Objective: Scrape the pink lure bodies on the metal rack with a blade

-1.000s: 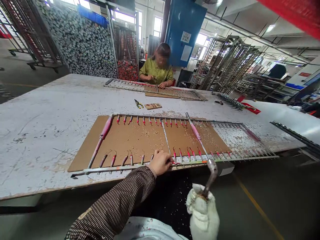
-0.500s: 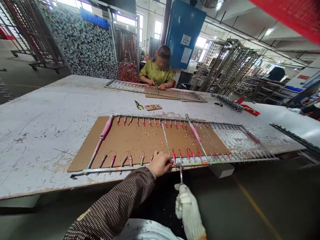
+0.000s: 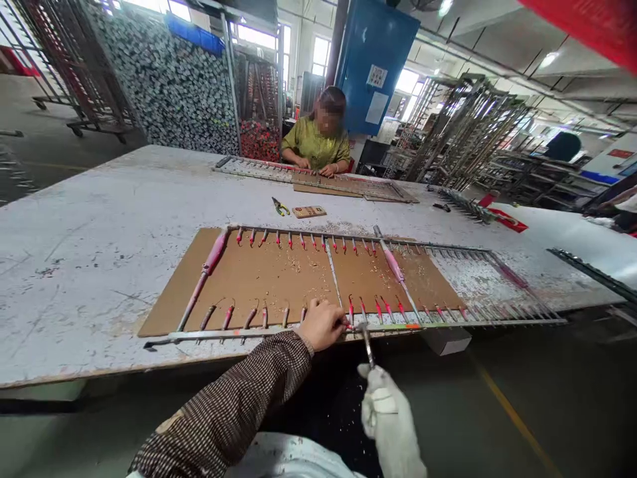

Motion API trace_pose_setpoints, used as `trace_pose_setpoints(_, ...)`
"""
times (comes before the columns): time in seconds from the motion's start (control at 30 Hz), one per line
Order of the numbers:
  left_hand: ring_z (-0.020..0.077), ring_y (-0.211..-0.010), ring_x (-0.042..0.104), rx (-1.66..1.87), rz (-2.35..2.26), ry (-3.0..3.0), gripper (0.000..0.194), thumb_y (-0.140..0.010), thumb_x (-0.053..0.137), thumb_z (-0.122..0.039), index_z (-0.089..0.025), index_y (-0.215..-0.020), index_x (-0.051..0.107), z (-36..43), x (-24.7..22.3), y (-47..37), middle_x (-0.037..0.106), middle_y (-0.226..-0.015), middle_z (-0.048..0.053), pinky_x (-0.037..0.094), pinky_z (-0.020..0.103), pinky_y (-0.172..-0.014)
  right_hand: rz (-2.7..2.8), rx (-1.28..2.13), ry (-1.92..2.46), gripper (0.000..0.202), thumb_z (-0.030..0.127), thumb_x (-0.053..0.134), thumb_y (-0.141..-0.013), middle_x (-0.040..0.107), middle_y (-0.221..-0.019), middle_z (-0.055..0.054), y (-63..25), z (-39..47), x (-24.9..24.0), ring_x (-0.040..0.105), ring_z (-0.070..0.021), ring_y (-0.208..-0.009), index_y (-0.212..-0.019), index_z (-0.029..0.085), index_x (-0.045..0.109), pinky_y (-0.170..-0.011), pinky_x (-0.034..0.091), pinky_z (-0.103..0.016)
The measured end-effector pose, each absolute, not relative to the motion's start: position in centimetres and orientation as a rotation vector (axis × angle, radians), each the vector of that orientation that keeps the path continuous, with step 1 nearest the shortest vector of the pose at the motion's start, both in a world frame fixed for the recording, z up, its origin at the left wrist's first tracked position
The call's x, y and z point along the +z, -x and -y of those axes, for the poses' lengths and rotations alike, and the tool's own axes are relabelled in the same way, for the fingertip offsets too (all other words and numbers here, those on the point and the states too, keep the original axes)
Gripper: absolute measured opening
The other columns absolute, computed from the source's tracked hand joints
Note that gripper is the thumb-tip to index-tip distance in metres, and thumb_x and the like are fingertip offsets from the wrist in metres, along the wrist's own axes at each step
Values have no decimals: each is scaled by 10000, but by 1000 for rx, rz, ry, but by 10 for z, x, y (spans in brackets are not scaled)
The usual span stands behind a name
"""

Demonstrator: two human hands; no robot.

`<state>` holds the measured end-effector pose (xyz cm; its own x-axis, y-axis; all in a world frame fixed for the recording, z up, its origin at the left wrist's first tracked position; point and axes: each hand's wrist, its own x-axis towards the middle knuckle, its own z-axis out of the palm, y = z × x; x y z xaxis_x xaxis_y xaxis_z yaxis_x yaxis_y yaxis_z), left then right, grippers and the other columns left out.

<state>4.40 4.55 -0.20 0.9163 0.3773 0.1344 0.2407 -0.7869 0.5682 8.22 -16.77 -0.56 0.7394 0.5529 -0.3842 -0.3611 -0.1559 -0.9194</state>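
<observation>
A long metal rack (image 3: 279,330) with rows of small hooks lies along the table's near edge, partly on brown cardboard (image 3: 279,285). Many of its hooks carry pink or red coating. My bare left hand (image 3: 323,325) rests at the near rail, fingers pinched on a pink-coated hook (image 3: 349,326), most of which the fingers hide. In a white glove, my right hand (image 3: 391,415) is closed round the handle of a hammer (image 3: 369,350). The hammer's small metal head is at the rail, just right of my left fingertips; whether it touches the hook I cannot tell.
Pliers (image 3: 280,206) and a small wooden block (image 3: 309,212) lie beyond the rack. Across the white table (image 3: 124,219), a person in a green top (image 3: 318,143) handles another rack. Flakes litter the cardboard. A dark hooked bar (image 3: 592,272) lies at the right.
The view has shifted slightly, moving the scene a little to the right. The hammer handle is more tilted and my gloved hand sits slightly further right. My left hand keeps its place on the rail.
</observation>
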Motion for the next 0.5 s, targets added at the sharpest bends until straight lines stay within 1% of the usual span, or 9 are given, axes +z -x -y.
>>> trace_pose_setpoints(0.1,205,-965,552,349,-440,-2512,65,-880,599,-242,-230,-870,662,-45,-1,-43,704,-935,13,280,374,-906,181,654,1453,680,653,724,-720,523,-563,68,-88,181,0,463,-95,-433,-1196,179,619,-393,358,-215)
trace_pose_setpoints(0.17,202,-963,552,358,-442,-2513,68,-883,595,-240,-231,-867,660,-45,-2,-43,704,-937,11,277,377,-906,176,597,1418,662,633,734,-718,564,-605,49,-88,183,-1,500,-107,-469,-1189,182,618,-410,393,-223)
trace_pose_setpoints(0.2,201,-961,552,355,-441,-2512,68,-882,595,-235,-231,-862,661,-46,-3,-44,706,-931,8,274,379,-907,154,611,1424,657,650,735,-707,550,-585,54,-86,180,-4,483,-102,-450,-1153,179,629,-396,381,-218)
trace_pose_setpoints(0.23,200,-956,553,348,-438,-2510,67,-878,599,-228,-232,-856,662,-46,-3,-44,707,-923,4,272,381,-907,127,694,1445,669,688,724,-696,509,-543,70,-85,175,-8,438,-89,-412,-1114,172,639,-372,348,-209)
trace_pose_setpoints(0.27,199,-952,553,346,-433,-2510,65,-873,602,-223,-233,-852,662,-46,-4,-45,709,-917,2,271,383,-909,90,800,1474,706,739,720,-659,460,-495,87,-84,171,-12,391,-78,-374,-1057,159,651,-348,317,-205)
trace_pose_setpoints(0.33,200,-947,551,347,-425,-2514,55,-862,613,-221,-231,-843,664,-46,-4,-45,708,-908,2,271,386,-913,48,910,1487,750,772,722,-623,398,-452,113,-86,166,-14,338,-64,-337,-1039,152,654,-328,283,-194)
trace_pose_setpoints(0.4,206,-962,547,356,-425,-2518,56,-861,612,-228,-231,-856,668,-45,-4,-45,703,-923,11,274,387,-921,65,886,1439,753,723,749,-637,426,-464,108,-90,171,-8,373,-76,-340,-1129,164,639,-330,303,-197)
trace_pose_setpoints(0.5,209,-983,543,365,-437,-2508,81,-877,592,-240,-232,-876,672,-45,-3,-45,700,-938,20,274,388,-932,125,820,1333,742,641,765,-675,539,-548,62,-92,184,4,490,-114,-410,-1247,197,605,-351,359,-216)
